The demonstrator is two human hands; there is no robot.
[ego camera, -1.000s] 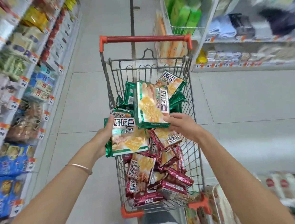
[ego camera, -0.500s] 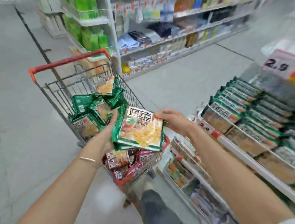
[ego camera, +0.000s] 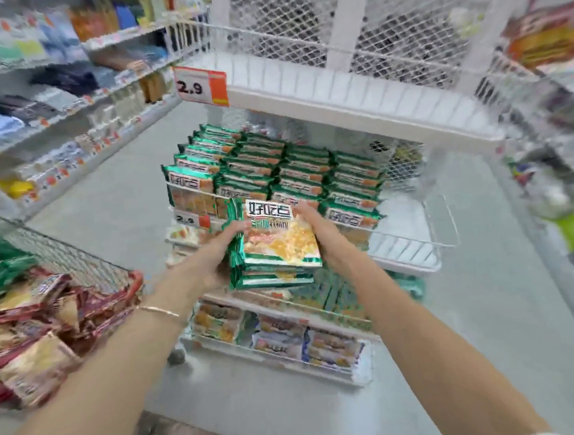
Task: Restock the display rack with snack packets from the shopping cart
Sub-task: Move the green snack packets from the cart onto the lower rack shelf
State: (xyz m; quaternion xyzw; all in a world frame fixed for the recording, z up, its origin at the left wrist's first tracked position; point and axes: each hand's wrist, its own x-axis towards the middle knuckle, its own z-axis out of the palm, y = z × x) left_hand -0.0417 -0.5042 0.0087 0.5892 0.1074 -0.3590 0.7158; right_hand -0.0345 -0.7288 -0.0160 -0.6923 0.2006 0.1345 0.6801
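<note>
A stack of green snack packets (ego camera: pixel 275 244) is held between my two hands just in front of the white display rack (ego camera: pixel 408 252). My left hand (ego camera: pixel 219 253) grips the stack's left edge and my right hand (ego camera: pixel 317 230) grips its right edge. The rack's middle shelf holds several rows of matching green packets (ego camera: pixel 275 170), with bare white shelf at its right end. The shopping cart (ego camera: pixel 76 264) stands at the left, with red packets (ego camera: pixel 36 326) and some green ones inside.
The rack's top shelf (ego camera: pixel 354 88) is bare white wire with a 2.9 price tag (ego camera: pixel 199 87). Lower shelves hold other snack packs (ego camera: pixel 288 334). Store shelving (ego camera: pixel 46 99) runs along the far left, and blurred goods sit at the right edge.
I have turned from the cart to the display rack. The green stack moved with both hands from above the cart to the front of the rack's middle shelf.
</note>
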